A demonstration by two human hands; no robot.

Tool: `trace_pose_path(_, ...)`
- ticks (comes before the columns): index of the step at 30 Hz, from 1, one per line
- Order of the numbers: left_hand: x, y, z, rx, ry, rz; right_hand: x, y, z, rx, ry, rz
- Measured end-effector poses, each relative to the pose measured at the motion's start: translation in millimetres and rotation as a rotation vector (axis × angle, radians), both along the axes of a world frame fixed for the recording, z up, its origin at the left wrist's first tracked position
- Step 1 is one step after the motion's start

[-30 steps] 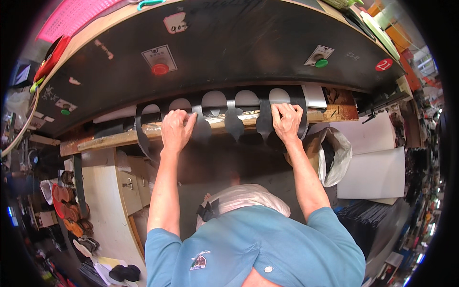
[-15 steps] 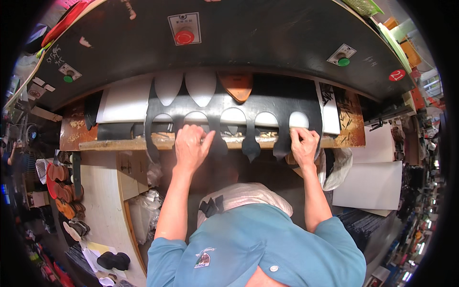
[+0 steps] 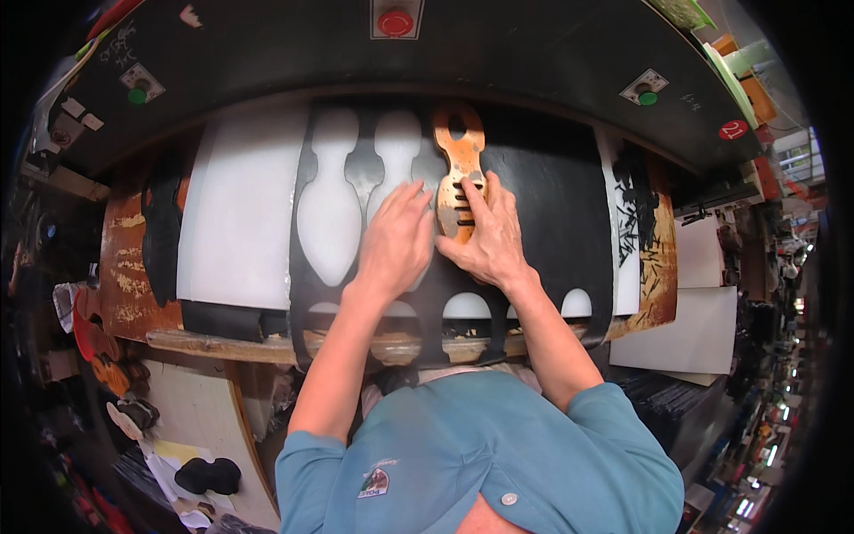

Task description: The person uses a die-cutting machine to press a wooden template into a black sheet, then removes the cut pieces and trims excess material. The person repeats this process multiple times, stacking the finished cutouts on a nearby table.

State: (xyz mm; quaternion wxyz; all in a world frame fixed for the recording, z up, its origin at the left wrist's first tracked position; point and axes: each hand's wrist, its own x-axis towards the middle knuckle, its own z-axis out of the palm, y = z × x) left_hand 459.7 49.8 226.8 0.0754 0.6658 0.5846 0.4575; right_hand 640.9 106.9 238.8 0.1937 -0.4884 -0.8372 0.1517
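An orange-brown cutting die [image 3: 460, 160], shaped like a shoe sole with an oval hole and several slots, lies on a black sheet [image 3: 543, 205]. My right hand [image 3: 489, 233] grips the die's lower half, thumb at its left edge and fingers on its slots and right side. Just left of it, my left hand [image 3: 398, 233] hovers over a sole-shaped cut-out, fingers stretched and slightly blurred, holding nothing visible. Further left, another sole-shaped hole [image 3: 331, 200] shows white backing beneath. Rounded cut-outs run along the sheet's near edge.
A dark machine beam [image 3: 294, 53] spans the far side, with a red button [image 3: 395, 24] and green buttons [image 3: 137, 94] [image 3: 648, 98]. A white board [image 3: 238, 205] lies under the sheet. The wooden table edge [image 3: 222, 345] runs in front of me. Black scraps [image 3: 630, 214] lie at right.
Both hands have moved from the sheet's near edge inward, the right one onto the cutting die. The sheet and die now show farther out from under the beam.
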Motion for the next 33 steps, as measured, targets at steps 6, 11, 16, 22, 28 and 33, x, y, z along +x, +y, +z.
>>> trace_pose_path(6,15.0,-16.1,-37.0,-0.093,0.228,-0.010,44.3,-31.0,7.7,-0.231,0.297,0.026)
trace_pose_path(11,21.3,-35.7,-29.0,-0.149,0.270,-0.008,88.3,-29.3,15.8,-0.812,1.157,0.071)
trace_pose_path(16,68.7,-61.4,3.6,-0.213,-0.133,-0.228,85.6,-39.4,6.5,-0.767,1.161,0.068)
trace_pose_path(22,90.9,-67.8,-1.7,-0.357,-0.553,-0.450,79.8,-40.1,10.5,-0.760,1.165,0.082)
trace_pose_path(28,33.7,-84.4,-17.3,-0.459,-0.792,-0.030,82.4,-42.1,7.1,-0.786,1.243,0.034)
trace_pose_path(33,-69.1,-127.8,-22.4,-0.209,-0.858,0.249,82.3,-42.2,2.0,-0.751,1.267,0.030)
